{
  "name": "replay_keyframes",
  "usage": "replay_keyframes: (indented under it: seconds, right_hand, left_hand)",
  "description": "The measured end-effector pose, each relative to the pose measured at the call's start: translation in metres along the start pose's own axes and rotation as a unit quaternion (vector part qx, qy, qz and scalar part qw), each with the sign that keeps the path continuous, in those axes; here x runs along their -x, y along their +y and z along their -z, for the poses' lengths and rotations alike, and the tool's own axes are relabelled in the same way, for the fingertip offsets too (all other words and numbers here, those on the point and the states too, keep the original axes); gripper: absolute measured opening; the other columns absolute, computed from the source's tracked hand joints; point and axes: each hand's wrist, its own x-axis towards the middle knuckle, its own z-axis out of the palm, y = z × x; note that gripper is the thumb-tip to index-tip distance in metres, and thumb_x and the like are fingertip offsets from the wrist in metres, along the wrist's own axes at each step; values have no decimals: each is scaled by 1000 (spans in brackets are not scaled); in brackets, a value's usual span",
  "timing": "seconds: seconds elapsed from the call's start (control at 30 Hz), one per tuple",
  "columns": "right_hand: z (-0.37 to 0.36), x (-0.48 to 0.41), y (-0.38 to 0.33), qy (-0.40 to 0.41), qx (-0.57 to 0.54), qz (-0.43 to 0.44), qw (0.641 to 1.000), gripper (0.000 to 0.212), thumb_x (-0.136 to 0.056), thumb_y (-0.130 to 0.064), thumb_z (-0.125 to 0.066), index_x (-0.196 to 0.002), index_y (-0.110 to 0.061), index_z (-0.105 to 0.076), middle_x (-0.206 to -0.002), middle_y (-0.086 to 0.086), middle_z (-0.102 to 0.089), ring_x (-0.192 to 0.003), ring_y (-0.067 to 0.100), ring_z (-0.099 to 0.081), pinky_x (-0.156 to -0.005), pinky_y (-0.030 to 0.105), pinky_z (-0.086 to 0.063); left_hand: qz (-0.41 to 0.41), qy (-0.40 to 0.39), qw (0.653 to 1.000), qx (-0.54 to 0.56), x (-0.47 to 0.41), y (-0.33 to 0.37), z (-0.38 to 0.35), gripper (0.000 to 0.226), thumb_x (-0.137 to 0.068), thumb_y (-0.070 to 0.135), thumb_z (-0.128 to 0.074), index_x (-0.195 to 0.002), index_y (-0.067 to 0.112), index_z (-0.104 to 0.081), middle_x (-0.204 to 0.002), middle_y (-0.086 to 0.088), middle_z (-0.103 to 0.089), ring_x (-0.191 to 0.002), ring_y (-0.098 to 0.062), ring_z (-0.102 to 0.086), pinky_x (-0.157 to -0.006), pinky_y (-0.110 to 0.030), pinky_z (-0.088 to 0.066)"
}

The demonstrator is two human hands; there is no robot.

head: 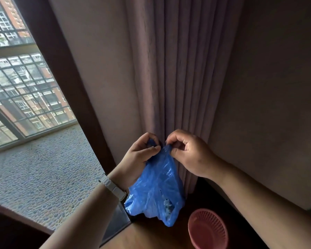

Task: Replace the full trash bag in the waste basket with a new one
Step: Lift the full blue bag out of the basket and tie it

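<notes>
A blue trash bag (157, 187) hangs at lower centre, its gathered top pinched by the left hand (139, 157) and the right hand (188, 153). The pink waste basket (207, 229) sits unlined on the wooden floor (147, 236) at lower right. Mauve curtains (176, 69) hang behind; a barred window (20, 83) fills the upper left.

Daylight enters only through the window (23, 83) at the upper left of the frame, leaving the curtain (169, 69) and the right side dim and muddy, while straight lines bow toward the edges and the whole frame looks slightly soft.
</notes>
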Motion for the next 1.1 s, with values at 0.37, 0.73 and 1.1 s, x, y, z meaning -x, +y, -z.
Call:
replay_keyframes:
  seconds: [0.37, 0.73, 1.1]
  right_hand:
    - [0, -25, 4, -74, -178, -132, 972, 5, -85, -13, -57, -82, -13, -61, -82, 6, -67, -77, 17, -62, -72, 37, -50]
    - [-22, -34, 5, 15, -224, -162, 961, 8, -76, -23, -56, -74, -18, -62, -73, 8, -61, -70, 20, -57, -65, 36, -46]
    - [-23, -44, 5, 60, -303, -270, 912, 33, -89, -14, -47, -61, -18, -65, -64, 5, -60, -64, 20, -57, -61, 33, -45]
  left_hand:
    - [-66, 0, 974, -215, -3, 6, 0, 32, -67, 16, -79, -70, 27, -49, -68, -1, -49, -65, -20, -37, -58, -40, -33]
    - [-247, 186, 787, -533, 7, 9, 5, 20, -71, 33, -64, -71, 22, -48, -64, 10, -53, -59, -13, -47, -53, -17, -36]
    - [-261, 234, 780, -518, -1, 1, 9, 24, -71, 27, -72, -70, 22, -48, -67, 8, -58, -59, -12, -51, -53, -27, -42]
